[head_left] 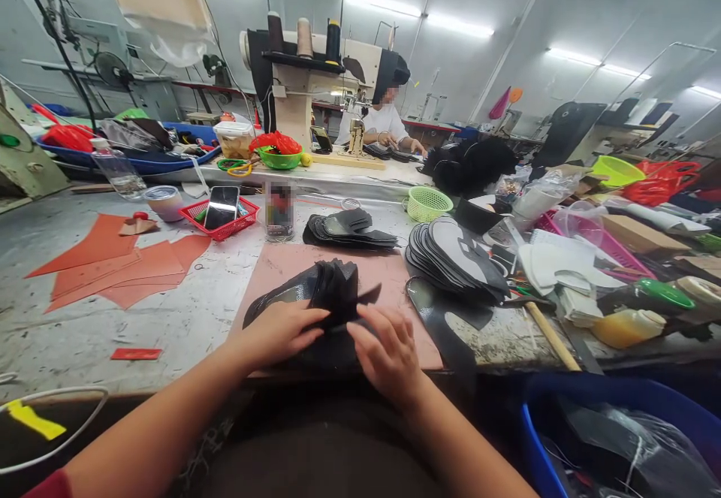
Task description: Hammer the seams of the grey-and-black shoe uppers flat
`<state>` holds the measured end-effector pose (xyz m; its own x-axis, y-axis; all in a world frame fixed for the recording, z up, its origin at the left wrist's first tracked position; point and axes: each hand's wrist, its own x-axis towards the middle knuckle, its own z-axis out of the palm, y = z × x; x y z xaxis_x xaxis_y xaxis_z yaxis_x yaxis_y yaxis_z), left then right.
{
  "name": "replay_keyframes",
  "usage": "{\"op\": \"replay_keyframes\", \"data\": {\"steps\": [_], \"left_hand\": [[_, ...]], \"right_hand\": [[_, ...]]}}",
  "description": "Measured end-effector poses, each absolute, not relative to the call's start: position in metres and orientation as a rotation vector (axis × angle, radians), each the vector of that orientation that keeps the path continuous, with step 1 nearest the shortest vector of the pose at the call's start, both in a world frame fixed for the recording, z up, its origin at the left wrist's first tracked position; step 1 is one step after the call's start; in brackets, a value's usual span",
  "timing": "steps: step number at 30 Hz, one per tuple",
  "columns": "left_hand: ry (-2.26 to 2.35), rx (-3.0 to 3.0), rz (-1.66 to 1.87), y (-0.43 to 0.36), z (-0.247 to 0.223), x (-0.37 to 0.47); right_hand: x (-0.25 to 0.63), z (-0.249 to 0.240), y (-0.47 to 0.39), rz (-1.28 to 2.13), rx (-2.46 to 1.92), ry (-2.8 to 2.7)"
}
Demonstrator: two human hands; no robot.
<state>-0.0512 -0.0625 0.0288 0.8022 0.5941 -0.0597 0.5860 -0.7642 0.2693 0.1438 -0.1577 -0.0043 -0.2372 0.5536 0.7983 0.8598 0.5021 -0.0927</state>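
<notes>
Over a pink board on the bench, both hands work at black leather-like pieces that look like shoe uppers. My left hand has thumb and fingers closed on a black piece at its near side. Opposite it, my right hand is curled, its fingertips and thumb on the same dark piece. Just behind stands a bunch of folded black pieces. Farther back lies a flat stack of black pieces. A stack with pale linings sits to the right, with a single cut piece below it.
Orange-red sheets lie at left, near a red basket with a phone and a lidded cup. A hammer handle and a blue tub are at right. Beyond a sewing machine sits another person.
</notes>
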Motion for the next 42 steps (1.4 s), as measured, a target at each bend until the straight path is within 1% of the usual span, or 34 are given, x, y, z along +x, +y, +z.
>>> {"op": "replay_keyframes", "data": {"steps": [1, 2, 4, 6, 9, 11, 14, 16, 17, 18, 20, 23, 27, 29, 31, 33, 35, 37, 39, 42], "left_hand": [[0.913, 2.662, 0.109, -0.061, 0.028, -0.051], [0.904, 2.606, 0.178, -0.059, 0.027, -0.051], [0.866, 2.538, 0.257, -0.057, 0.027, -0.051], [0.867, 2.580, 0.196, -0.058, 0.029, -0.051], [0.866, 2.750, 0.007, -0.065, 0.033, -0.049], [0.848, 2.812, -0.066, -0.070, 0.035, -0.048], [0.873, 2.806, -0.101, -0.072, 0.035, -0.049], [0.887, 2.747, -0.016, -0.068, 0.033, -0.049], [0.879, 2.703, 0.054, -0.065, 0.032, -0.050], [0.866, 2.658, 0.121, -0.062, 0.032, -0.050], [0.852, 2.616, 0.184, -0.059, 0.031, -0.050], [0.888, 2.699, 0.080, -0.060, 0.033, -0.049], [0.873, 2.799, -0.046, -0.070, 0.038, -0.047], [0.878, 2.814, -0.102, -0.073, 0.039, -0.046], [0.907, 2.820, -0.111, -0.073, 0.038, -0.046], [0.936, 2.791, -0.023, -0.070, 0.036, -0.046], [0.934, 2.731, 0.089, -0.066, 0.035, -0.046], [0.917, 2.706, 0.120, -0.063, 0.034, -0.047], [0.920, 2.741, 0.072, -0.064, 0.035, -0.046], [0.889, 2.819, 0.001, -0.070, 0.036, -0.045]], "right_hand": [[0.143, -0.006, -0.158, -0.494, -1.132, -1.952], [0.142, -0.008, -0.158, -0.447, -1.122, -2.026], [0.143, -0.012, -0.155, -0.231, -1.176, -2.205], [0.147, -0.016, -0.149, -0.024, -1.248, -2.331], [0.152, -0.018, -0.142, 0.103, -1.275, -2.379], [0.152, -0.016, -0.141, 0.089, -1.248, -2.342], [0.149, -0.013, -0.146, -0.167, -1.184, -2.118], [0.146, -0.012, -0.150, -0.385, -1.130, -1.979], [0.145, -0.013, -0.152, -0.432, -1.109, -1.973], [0.144, -0.013, -0.153, -0.418, -1.098, -2.022], [0.145, -0.015, -0.153, -0.264, -1.102, -2.206], [0.148, -0.016, -0.150, -0.012, -1.189, -2.394], [0.149, -0.014, -0.145, 0.141, -1.245, -2.369], [0.147, -0.013, -0.145, 0.067, -1.221, -2.257], [0.145, -0.015, -0.147, -0.137, -1.193, -2.079], [0.145, -0.018, -0.151, -0.343, -1.165, -1.917], [0.147, -0.021, -0.153, -0.359, -1.160, -1.922], [0.150, -0.024, -0.154, -0.180, -1.192, -2.072], [0.152, -0.025, -0.153, 0.027, -1.268, -2.218], [0.152, -0.022, -0.152, 0.172, -1.407, -2.285]]}}
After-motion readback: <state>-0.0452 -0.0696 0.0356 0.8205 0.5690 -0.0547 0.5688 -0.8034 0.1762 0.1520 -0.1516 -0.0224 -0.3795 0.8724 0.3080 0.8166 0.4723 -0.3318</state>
